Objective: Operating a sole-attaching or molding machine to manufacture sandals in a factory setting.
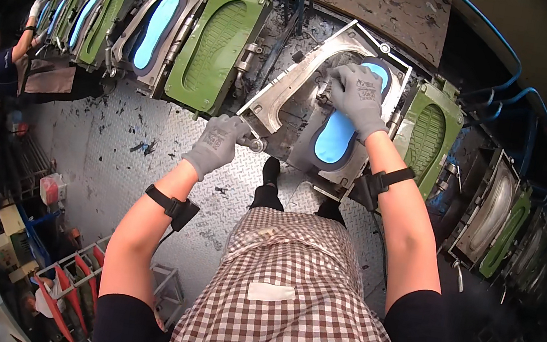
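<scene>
Plenty of open metal floor [114, 138] left of centre; steel mould [262, 108] slants across upper centre, blue insole [336, 138] lying inside its right edge. Right hand [358, 97] over the insole, can't tell its grip; left hand [215, 144] grips the corner handle [252, 145].

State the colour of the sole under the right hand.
The sole is light blue within a dark border: head view.
</scene>
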### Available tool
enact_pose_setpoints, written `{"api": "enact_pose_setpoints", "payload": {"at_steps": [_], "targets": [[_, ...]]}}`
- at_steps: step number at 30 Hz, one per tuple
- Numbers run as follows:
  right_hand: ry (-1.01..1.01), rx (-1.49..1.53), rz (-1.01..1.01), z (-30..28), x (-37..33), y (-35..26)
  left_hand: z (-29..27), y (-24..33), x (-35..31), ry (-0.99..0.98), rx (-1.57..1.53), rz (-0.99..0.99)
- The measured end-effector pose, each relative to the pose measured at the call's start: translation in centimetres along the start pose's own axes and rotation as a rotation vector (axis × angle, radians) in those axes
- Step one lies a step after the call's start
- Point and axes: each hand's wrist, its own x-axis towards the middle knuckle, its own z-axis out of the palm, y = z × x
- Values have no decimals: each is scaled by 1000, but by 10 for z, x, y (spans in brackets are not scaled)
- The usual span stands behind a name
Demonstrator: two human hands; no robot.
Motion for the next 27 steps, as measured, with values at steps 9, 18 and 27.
{"api": "enact_pose_setpoints", "payload": {"at_steps": [9,18,27], "targets": [[201,233,88,4,-11,-2,41,111,-1,-53,-182,568],[11,-140,105,4,1,28,28,125,-6,-475,-502,19],[-118,-10,-263,-19,-133,-23,55,143,-9,-825,-1102,-424]]}}
